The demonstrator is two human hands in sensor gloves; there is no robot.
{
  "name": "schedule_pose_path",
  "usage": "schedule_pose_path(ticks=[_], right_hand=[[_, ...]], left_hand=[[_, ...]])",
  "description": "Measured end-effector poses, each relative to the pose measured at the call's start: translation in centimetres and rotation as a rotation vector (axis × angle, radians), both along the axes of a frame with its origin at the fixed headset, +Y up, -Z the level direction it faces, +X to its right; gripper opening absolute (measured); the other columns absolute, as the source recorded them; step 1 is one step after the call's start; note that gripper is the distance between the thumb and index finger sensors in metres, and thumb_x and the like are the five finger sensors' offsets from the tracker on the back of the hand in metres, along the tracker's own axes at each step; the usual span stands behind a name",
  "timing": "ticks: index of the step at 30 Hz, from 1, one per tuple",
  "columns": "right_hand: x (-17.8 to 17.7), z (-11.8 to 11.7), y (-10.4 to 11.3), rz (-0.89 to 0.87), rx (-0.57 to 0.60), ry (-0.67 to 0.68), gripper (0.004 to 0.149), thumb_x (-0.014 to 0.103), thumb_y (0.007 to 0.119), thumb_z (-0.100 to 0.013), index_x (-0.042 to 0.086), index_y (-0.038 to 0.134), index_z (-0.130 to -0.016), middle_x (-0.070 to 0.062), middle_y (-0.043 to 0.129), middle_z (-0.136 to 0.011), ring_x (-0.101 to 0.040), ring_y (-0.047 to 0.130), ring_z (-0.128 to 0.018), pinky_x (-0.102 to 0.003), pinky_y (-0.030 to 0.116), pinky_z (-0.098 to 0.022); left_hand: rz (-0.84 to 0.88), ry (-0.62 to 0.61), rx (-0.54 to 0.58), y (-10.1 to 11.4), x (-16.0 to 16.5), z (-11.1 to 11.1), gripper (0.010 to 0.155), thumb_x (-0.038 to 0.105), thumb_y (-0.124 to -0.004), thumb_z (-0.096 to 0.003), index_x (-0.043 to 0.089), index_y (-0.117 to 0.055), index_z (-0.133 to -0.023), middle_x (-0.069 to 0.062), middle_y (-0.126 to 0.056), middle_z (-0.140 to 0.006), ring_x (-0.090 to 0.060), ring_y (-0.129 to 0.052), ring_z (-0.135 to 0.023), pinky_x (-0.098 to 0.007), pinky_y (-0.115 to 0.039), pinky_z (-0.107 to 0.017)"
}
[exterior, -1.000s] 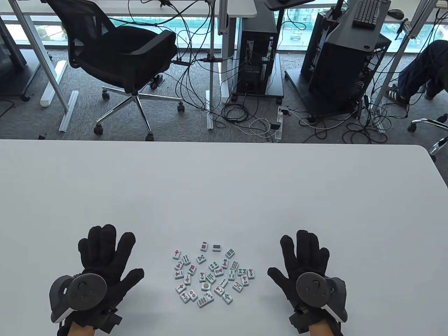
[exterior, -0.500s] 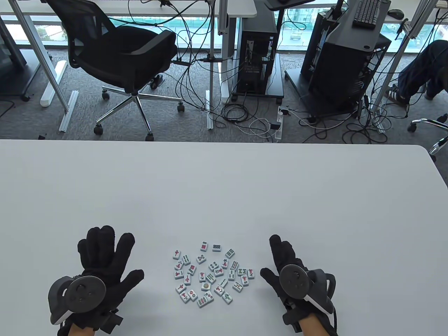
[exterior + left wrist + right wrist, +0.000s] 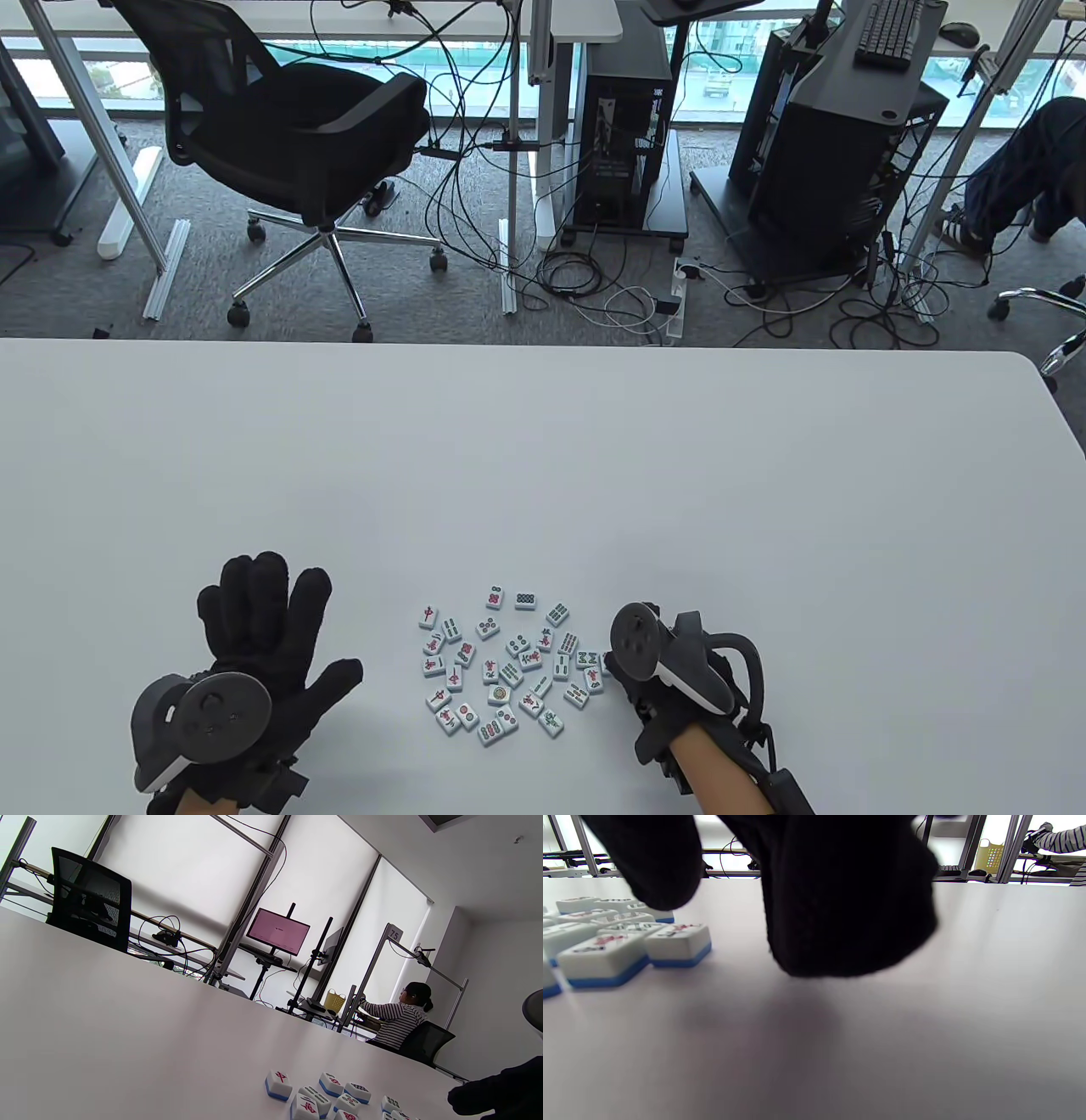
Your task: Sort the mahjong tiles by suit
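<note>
The mahjong tiles [image 3: 511, 667] lie face up in a loose cluster near the front edge of the white desk [image 3: 543, 458], between the two hands. The left hand [image 3: 254, 645] rests flat on the desk well apart from the tiles, fingers spread and straight, holding nothing. The right hand [image 3: 670, 671] is turned on its side at the cluster's right edge, just beside the outermost tile; whether its fingers are curled or straight cannot be told.

counter [image 3: 543, 475]: you see a smooth, matt white top
tiles [image 3: 509, 662]: glossy white plastic, blue backs
gloves [image 3: 263, 620]: rough black knitted cloth
</note>
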State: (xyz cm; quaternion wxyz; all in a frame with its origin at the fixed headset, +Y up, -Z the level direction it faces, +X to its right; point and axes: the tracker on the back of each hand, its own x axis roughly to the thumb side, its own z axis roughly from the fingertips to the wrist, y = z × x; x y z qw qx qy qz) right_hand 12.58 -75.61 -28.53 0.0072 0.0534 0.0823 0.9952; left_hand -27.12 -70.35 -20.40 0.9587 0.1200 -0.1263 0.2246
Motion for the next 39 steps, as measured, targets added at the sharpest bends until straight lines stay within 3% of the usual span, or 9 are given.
schedule_pose_path(ticks=[7,11,17,22,29,34,39], right_hand=[[-0.6,0.4,-0.6,0.134,0.003,0.01,0.068,0.05,0.074,-0.049,0.004,0.065,-0.097,-0.009,0.098,-0.048,-0.018,0.096,-0.015,-0.021,0.081,-0.002],[-0.5,0.4,-0.1,0.191,0.049,0.011,0.068,0.049,0.078,-0.047,0.004,0.066,-0.097,-0.01,0.098,-0.048,-0.019,0.096,-0.015,-0.022,0.081,-0.003],[-1.1,0.0,0.6,0.035,0.027,0.016,0.063,0.044,0.078,-0.048,0.003,0.069,-0.095,-0.009,0.098,-0.048,-0.019,0.096,-0.015,-0.022,0.081,-0.003],[-1.8,-0.5,-0.4,0.087,-0.034,0.014,0.059,0.044,0.078,-0.048,0.004,0.074,-0.091,-0.008,0.098,-0.047,-0.018,0.095,-0.015,-0.022,0.081,-0.003],[-0.1,-1.2,0.0,0.022,-0.002,-0.014,0.056,0.042,0.079,-0.047,0.006,0.076,-0.089,-0.008,0.098,-0.045,-0.017,0.092,-0.011,-0.022,0.08,-0.003],[-0.9,-0.9,-0.3,-0.026,-0.08,0.123,0.054,0.038,0.083,-0.045,0.011,0.077,-0.092,-0.008,0.098,-0.048,-0.018,0.092,-0.013,-0.024,0.08,-0.005],[-1.7,-0.3,-0.4,0.173,0.057,0.293,0.047,0.03,0.084,-0.044,0.02,0.08,-0.09,-0.006,0.098,-0.05,-0.018,0.092,-0.015,-0.024,0.08,-0.007]], left_hand=[[-0.026,0.006,-0.053,-0.4,0.6,-0.2,0.086,0.079,-0.051,-0.0452,0.047,0.002,-0.105,0.017,0.024,-0.105,-0.014,0.03,-0.1,-0.052,0.016,-0.067],[-0.02,0.0,-0.063,-0.5,0.6,-0.2,0.085,0.079,-0.051,-0.045,0.047,-0.001,-0.105,0.017,0.024,-0.105,-0.014,0.03,-0.1,-0.052,0.015,-0.068],[-0.007,-0.024,-0.057,-0.5,0.9,-0.2,0.085,0.078,-0.052,-0.0448,0.047,-0.001,-0.106,0.017,0.024,-0.105,-0.015,0.029,-0.101,-0.053,0.016,-0.067],[-0.019,-0.026,-0.063,-0.6,1.0,-0.3,0.085,0.078,-0.052,-0.0448,0.047,-0.002,-0.106,0.017,0.024,-0.105,-0.015,0.029,-0.101,-0.053,0.015,-0.068],[-0.017,-0.033,-0.078,-0.7,1.1,-0.5,0.085,0.078,-0.052,-0.0448,0.047,-0.003,-0.107,0.017,0.024,-0.105,-0.015,0.029,-0.101,-0.053,0.015,-0.068],[-0.032,-0.042,-0.079,-0.9,1.4,-0.6,0.086,0.078,-0.054,-0.0444,0.047,-0.004,-0.107,0.017,0.023,-0.106,-0.015,0.028,-0.102,-0.053,0.015,-0.068],[-0.016,-0.063,-0.058,-0.8,1.4,-0.5,0.087,0.078,-0.058,-0.0434,0.049,-0.006,-0.107,0.018,0.023,-0.106,-0.014,0.028,-0.102,-0.053,0.015,-0.068]])
